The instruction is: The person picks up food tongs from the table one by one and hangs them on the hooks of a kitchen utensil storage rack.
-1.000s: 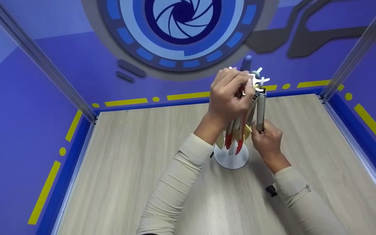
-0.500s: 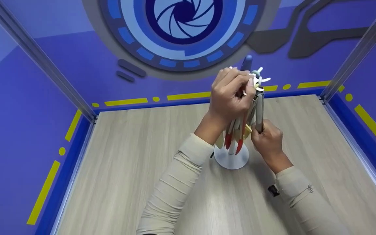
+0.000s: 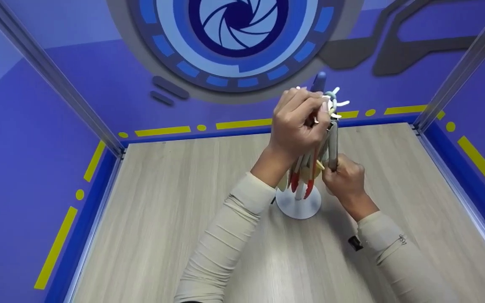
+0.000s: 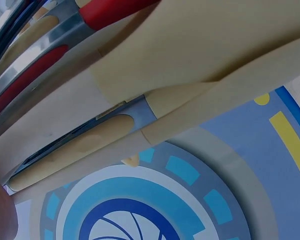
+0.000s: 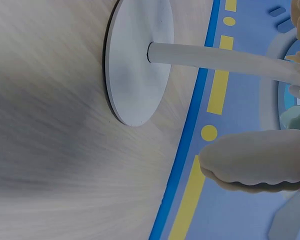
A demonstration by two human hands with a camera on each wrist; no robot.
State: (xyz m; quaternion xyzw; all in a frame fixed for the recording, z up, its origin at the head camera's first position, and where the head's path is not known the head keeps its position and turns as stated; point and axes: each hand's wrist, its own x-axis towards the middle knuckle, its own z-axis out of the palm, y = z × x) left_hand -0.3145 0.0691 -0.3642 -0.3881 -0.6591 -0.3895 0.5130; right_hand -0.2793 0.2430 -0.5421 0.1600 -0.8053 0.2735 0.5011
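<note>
A white utensil stand with hooks (image 3: 343,103) on top and a round base (image 3: 298,209) holds several hanging kitchen utensils. My left hand (image 3: 295,120) grips the top of the stand, its fingers curled by the hooks; the exact hold is partly hidden. Lower on the right, my right hand (image 3: 345,174) holds grey tongs (image 3: 333,145) upright, their top close to a hook. In the right wrist view, the tongs' pale scalloped head (image 5: 255,159) points toward the table. Red-tipped tongs (image 3: 309,189) hang under my left hand. Beige utensils (image 4: 190,50) cross the left wrist view.
A dark blue handle (image 3: 319,82) sticks up behind my left hand. The wood-grain table (image 3: 162,219) ends at a patterned blue back wall (image 3: 225,111). Metal corner posts (image 3: 57,80) stand at the sides.
The grey tongs in my right hand have shifted slightly left, nearer the stand, and their top now sits just under a hook. My left hand has hardly moved.
</note>
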